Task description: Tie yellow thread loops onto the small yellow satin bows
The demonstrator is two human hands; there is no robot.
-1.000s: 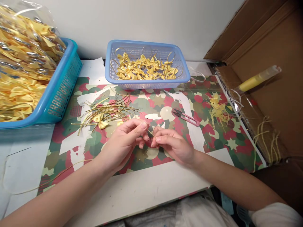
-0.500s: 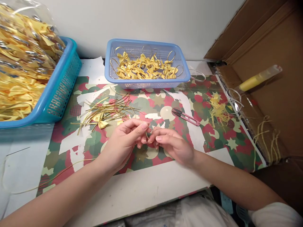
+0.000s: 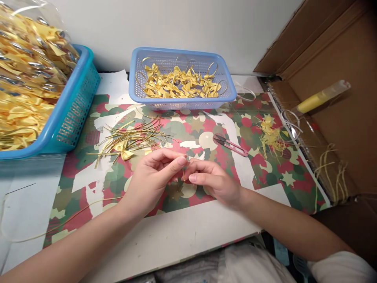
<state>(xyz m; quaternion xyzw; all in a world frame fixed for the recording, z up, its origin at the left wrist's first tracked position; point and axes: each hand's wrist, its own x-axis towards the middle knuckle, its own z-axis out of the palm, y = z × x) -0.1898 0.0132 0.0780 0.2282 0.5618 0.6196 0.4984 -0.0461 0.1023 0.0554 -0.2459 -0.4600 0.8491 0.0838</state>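
My left hand [image 3: 156, 173] is closed, thumb against forefinger, pinching a thin gold cord [image 3: 183, 173] of which only a short piece shows. Close beside it my right hand [image 3: 216, 181] has its thumb and fingertips pressed together at the cord's lower end. The fingers hide most of what they hold. A yellow thread [image 3: 85, 207] runs from under my left wrist to the left, where a needle [image 3: 21, 188] lies. Behind my left hand is a loose pile of gold cords [image 3: 138, 135] with a yellow satin bow [image 3: 124, 150] at its front.
Thread snips [image 3: 231, 145] with pink handles lie right of centre. A blue basket [image 3: 182, 100] of corded bows stands at the back, and a larger blue basket [image 3: 79, 106] with bagged bows at left. Yellow thread scraps [image 3: 272, 137] lie near the cardboard wall [image 3: 332, 51] on the right.
The right thumb has shifted slightly left and down, and the cord between the fingertips now hangs straighter. Both hands stay close together; the view has shifted slightly.
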